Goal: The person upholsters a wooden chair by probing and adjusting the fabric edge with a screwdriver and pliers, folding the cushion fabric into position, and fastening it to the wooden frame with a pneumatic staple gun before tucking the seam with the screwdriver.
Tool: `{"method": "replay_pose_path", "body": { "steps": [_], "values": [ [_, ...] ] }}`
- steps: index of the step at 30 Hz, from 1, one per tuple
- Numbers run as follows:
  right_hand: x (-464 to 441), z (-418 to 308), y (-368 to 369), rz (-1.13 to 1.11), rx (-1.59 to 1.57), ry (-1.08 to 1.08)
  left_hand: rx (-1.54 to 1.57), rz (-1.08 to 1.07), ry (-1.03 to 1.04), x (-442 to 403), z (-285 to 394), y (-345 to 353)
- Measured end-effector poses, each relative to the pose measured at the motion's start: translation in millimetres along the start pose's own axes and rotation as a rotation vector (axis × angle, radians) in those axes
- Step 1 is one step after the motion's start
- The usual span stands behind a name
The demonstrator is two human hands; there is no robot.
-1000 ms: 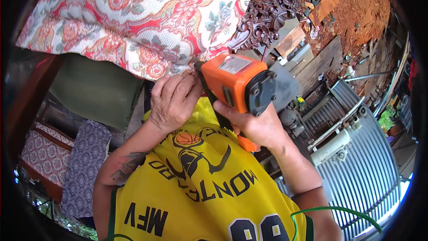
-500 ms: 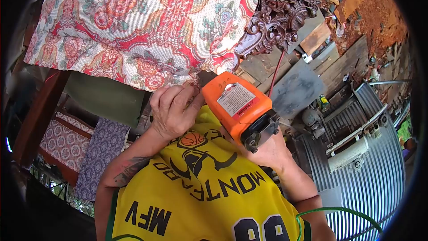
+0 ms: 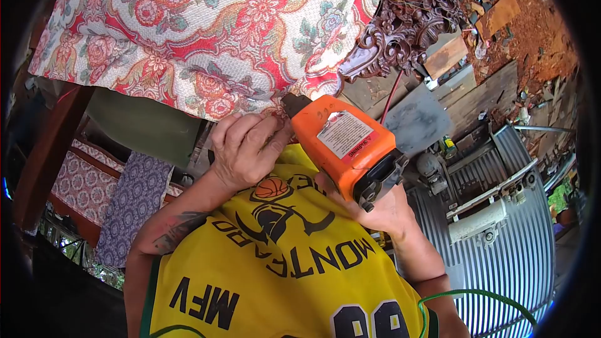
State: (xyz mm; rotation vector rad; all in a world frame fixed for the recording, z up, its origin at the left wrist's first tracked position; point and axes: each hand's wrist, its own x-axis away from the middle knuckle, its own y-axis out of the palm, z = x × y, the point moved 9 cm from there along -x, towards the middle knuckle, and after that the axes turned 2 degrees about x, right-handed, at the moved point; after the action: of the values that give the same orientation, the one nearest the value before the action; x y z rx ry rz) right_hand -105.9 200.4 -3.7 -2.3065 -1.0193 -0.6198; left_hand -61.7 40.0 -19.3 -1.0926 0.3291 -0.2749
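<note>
Floral upholstery fabric (image 3: 250, 19) in red, white and green is spread over a piece of furniture, its lower edge hanging toward me. My left hand (image 3: 247, 153) is closed at that edge, fingers bent against the cloth and thumb hidden. My right hand (image 3: 383, 209) is wrapped round an orange staple gun (image 3: 344, 141) with a warning label; most of its fingers are hidden under the tool. The gun's dark nose (image 3: 294, 104) meets the fabric edge just beside my left fingertips.
Dark carved wood (image 3: 407, 22) rises at the fabric's right end. A wooden post (image 3: 50, 156) stands at left, near patterned cloths (image 3: 134, 206). Boards and debris cover the ground at upper right. An air compressor (image 3: 432, 172) and corrugated metal sheet (image 3: 519, 263) lie at right.
The staple gun and my right hand have shifted slightly right in view, the gun's nose staying at the fabric edge. My left hand keeps its hold on the cloth.
</note>
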Motion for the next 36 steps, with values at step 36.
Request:
{"method": "replay_pose_path", "body": {
  "steps": [36],
  "values": [
    [15, 25, 1, -0.075, -0.098, 0.278, 0.068, 0.072, -0.027, 0, -3, -3]
  ]
}}
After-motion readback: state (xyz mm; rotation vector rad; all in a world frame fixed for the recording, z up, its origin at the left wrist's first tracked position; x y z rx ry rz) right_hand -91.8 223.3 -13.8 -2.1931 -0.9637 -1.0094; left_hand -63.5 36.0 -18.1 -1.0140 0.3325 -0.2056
